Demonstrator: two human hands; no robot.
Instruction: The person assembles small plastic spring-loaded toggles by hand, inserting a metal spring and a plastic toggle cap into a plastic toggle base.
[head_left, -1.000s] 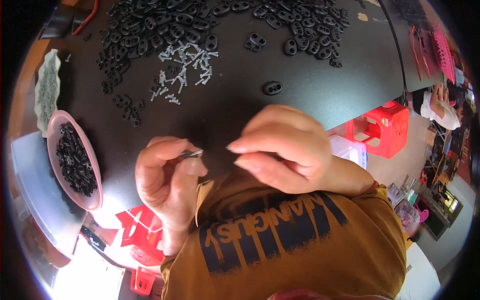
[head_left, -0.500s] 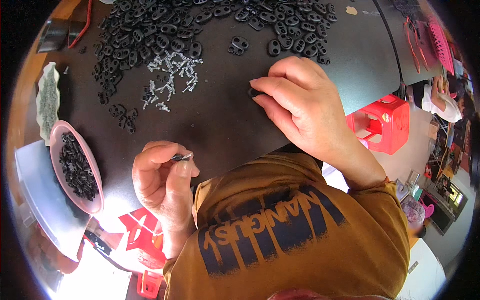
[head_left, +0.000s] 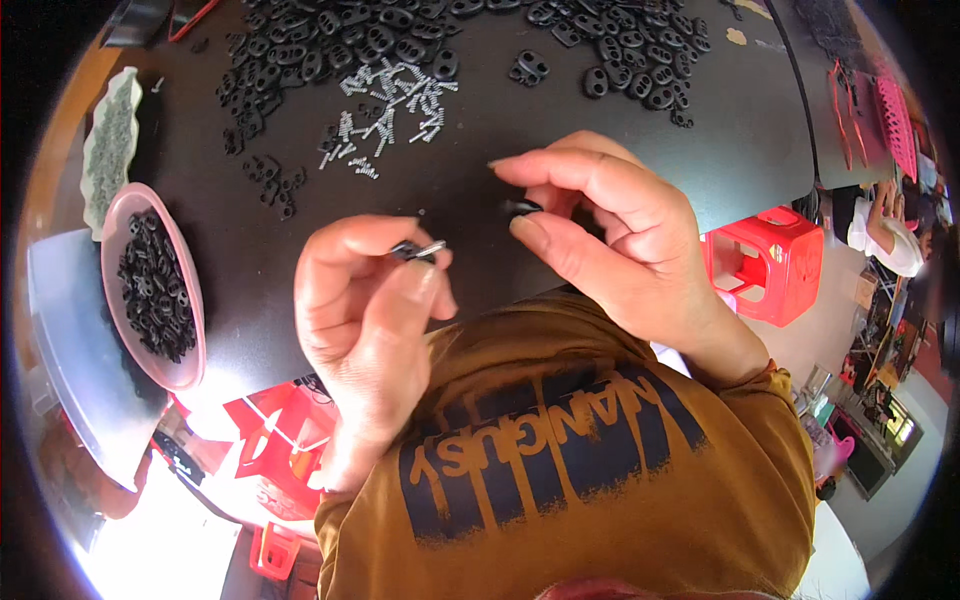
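My left hand (head_left: 365, 310) pinches a small black plastic piece with a metal spring (head_left: 418, 250) sticking out of it, held just above the near edge of the black table (head_left: 480, 150). My right hand (head_left: 610, 225) is beside it, thumb and fingers closed on a small black plastic part (head_left: 520, 208). The two hands are a short gap apart. A heap of small metal springs (head_left: 390, 105) lies on the table beyond my hands, with piles of black oval plastic parts (head_left: 330, 45) behind them.
A pink oval bowl (head_left: 118, 255) with several black parts sits at the left on a clear lid. More black parts (head_left: 640, 70) lie at the far right. A red plastic stool (head_left: 765, 262) stands on the floor right of the table. Another person is at the far right.
My right hand came back from the table surface toward my left hand, now holding a black part. The left hand kept its grip and shifted slightly.
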